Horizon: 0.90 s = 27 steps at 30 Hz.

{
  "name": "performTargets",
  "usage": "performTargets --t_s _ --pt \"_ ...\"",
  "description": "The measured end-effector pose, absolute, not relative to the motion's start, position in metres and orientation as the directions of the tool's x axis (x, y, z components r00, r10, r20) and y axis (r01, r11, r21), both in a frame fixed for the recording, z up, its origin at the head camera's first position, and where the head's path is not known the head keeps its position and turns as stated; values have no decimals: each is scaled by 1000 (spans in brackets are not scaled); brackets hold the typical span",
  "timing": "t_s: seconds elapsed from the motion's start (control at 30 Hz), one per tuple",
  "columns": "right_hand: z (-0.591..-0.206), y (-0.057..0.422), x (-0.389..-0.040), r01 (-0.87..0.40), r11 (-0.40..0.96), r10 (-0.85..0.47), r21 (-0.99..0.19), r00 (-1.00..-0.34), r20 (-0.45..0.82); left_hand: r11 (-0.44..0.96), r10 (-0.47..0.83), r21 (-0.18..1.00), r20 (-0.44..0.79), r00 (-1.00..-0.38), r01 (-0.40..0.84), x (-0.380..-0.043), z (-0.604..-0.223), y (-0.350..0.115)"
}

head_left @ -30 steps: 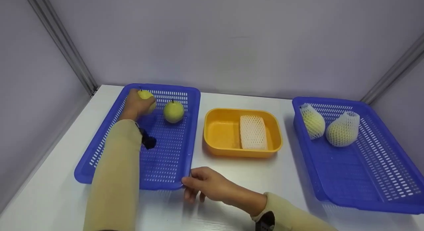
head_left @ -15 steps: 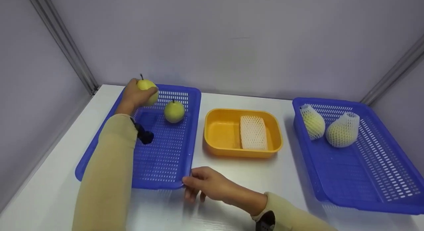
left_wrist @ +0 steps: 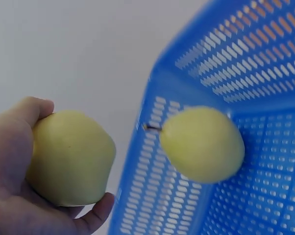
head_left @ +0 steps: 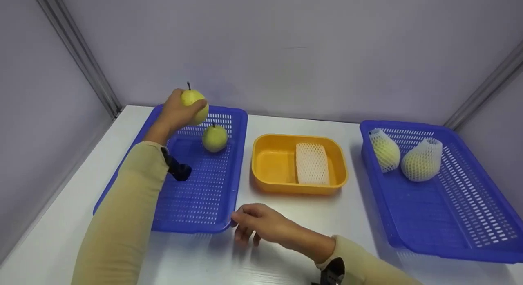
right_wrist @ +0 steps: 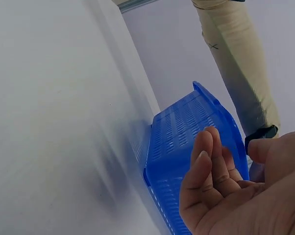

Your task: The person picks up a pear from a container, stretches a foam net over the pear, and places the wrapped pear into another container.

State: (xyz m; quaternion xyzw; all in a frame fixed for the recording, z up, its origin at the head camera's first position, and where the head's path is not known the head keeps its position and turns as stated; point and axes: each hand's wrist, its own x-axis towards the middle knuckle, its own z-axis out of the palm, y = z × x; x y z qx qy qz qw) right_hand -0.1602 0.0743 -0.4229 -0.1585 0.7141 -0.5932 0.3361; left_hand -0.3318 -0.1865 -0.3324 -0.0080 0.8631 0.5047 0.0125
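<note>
Head view, from where I stand: the person's left hand (head_left: pixel 176 112) has its grip curled firmly round a yellow-green pear (head_left: pixel 191 97), stem up, held in the air by the far rim of the left basket (head_left: pixel 204 187), a blue one set toward the far left corner of the white bench (head_left: pixel 196 260). A second pear (head_left: pixel 214 138) rests inside that basket, near its far right corner. The right hand (head_left: pixel 263 223) is at the basket's near right corner, its grip loose, fingers gently bent; whether a fingertip touches the rim I cannot tell. An orange tub (head_left: pixel 271 166) sits between the two baskets, with a white foam net (head_left: pixel 312 164) lying along its right half. Toward the bench's right edge stands the right basket (head_left: pixel 425 215), also blue, with the left netted pear (head_left: pixel 385 151) leaning against its left wall and the right netted pear (head_left: pixel 423 162) just beside. Left wrist view: thumb and fingers wrap the held pear, which is clear of the basket, while the second pear lies inside close to a side wall, stem pointing at the held one. Right wrist view: the relaxed fingers show before the left basket's outside, thumb apart from them, with a beige sleeve (right_wrist: pixel 240 73) beyond.
</note>
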Motion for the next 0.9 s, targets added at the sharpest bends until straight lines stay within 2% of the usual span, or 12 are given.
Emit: performTargets --t_s 0.23,0.43,0.67,0.9 --pt "-414 96 -172 157 184 -607 -970 -758 -238 546 157 832 15 -987 100 -313 -319 -168" --pt "-395 114 -182 78 109 -566 -991 -815 -126 581 288 788 32 -957 202 -285 -312 -143" --pt "-374 130 -184 -150 46 -464 -988 -879 111 493 363 833 63 -930 250 -244 -308 -105" --pt "-360 138 -179 -366 45 -418 -930 -852 315 408 383 877 87 -919 253 -211 -312 -73"
